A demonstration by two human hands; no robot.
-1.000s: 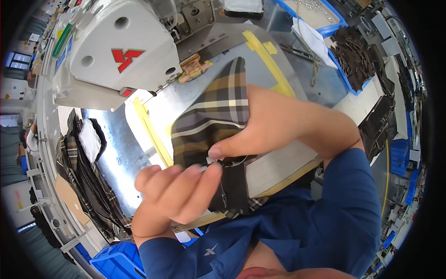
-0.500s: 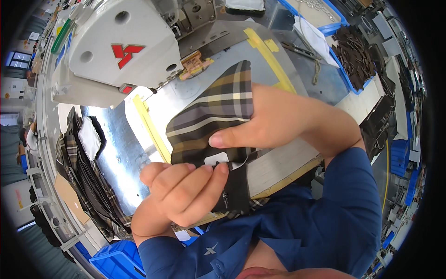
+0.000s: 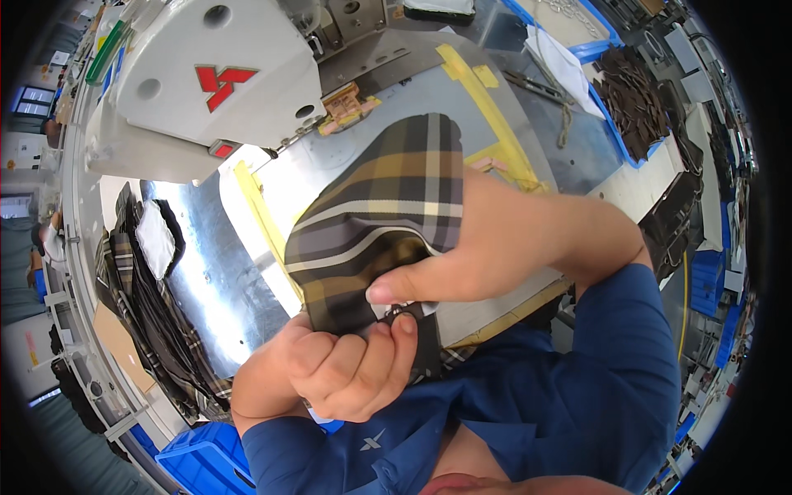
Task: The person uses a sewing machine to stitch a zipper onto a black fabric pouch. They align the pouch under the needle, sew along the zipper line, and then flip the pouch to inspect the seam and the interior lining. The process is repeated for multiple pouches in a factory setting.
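We hold the plaid cloth (image 3: 371,198) between our two hands, its folded lower part right at our fingertips and the rest spreading up beyond them. Our right hand (image 3: 478,252) comes over its right side, thumb pressed on top near the lower edge; the other right fingers are hidden behind the cloth. Our left hand (image 3: 342,367) is curled, fingers close together, gripping the lower edge just below the right thumb; its own thumb is hidden. Between the two sets of fingertips shows a white scrap (image 3: 380,312), partly covered, and a dark strip (image 3: 428,346) hangs below, just right of the left fingers.

Beyond our fingers, to the upper left, stands the white machine (image 3: 198,91), well apart from them. Yellow tape (image 3: 262,216) runs over the table to the upper left of the left fingers. Farther left lies a pile (image 3: 148,305) of dark and plaid cloth, and toward the lower left is a blue bin (image 3: 206,454). Far to the upper right of our fingers we see brown pieces (image 3: 631,103), with a white cloth (image 3: 561,70) beside them.
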